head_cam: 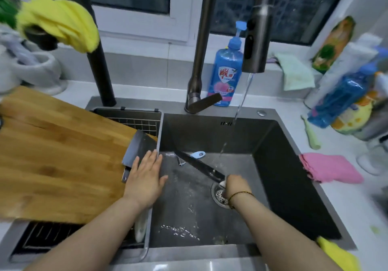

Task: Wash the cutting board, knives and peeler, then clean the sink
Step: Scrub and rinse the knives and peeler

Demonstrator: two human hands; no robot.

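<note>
— Wood, is that what lies on the left?

— Yes. The cutting board [58,155] is a flat slab of glued golden strips, set across the wire basket [136,121] in the left part of the sink [294,186]. A cleaver [139,148] with a broad, dull grey blade lies on the board's right corner.

— And in the basin?

— Matte dark steel, wet and speckled. A slim black knife [199,165] lies slantwise on the floor. The peeler [197,154], with its pale blue handle, lies just behind the blade. A thin water stream [241,102] falls from the faucet [255,39].

— Where are the fingers?

— The left hand [144,178] lies flat, fingers straight and slightly spread, over the cleaver's handle and the basket's rim. The right hand [234,186] is curled above the round drain strainer [219,196], right at the knife's handle end. Something white shows at its fingertips. I cannot tell whether it grips that or the handle.

— Any room to move?

— The basin floor toward the near wall is bare apart from splashes. On the right counter a pink cloth [329,170] sits just beside the sink's edge.
</note>
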